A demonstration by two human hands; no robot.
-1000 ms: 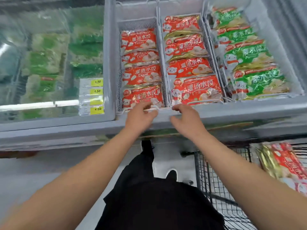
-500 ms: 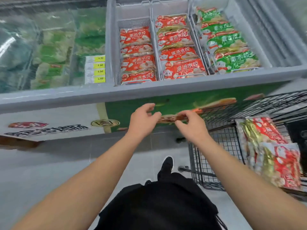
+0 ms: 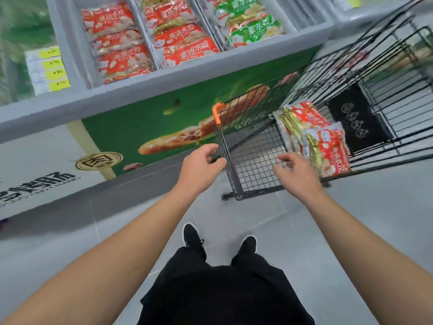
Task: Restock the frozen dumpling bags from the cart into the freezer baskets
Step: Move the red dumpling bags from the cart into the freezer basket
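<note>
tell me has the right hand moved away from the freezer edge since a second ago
Yes. The right hand has left the freezer rim, dropping down and right toward the cart, and is now open beside the red dumpling bags.

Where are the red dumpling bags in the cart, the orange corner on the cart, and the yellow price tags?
red dumpling bags (image 3: 328,146), head view, front of the nearest bag.
orange corner (image 3: 217,112), head view, middle of the orange cap.
yellow price tags (image 3: 56,72), head view, a middle tag.

Red-and-white dumpling bags (image 3: 325,148) in a black wire cart (image 3: 255,170) with orange corner (image 3: 217,113).
</note>
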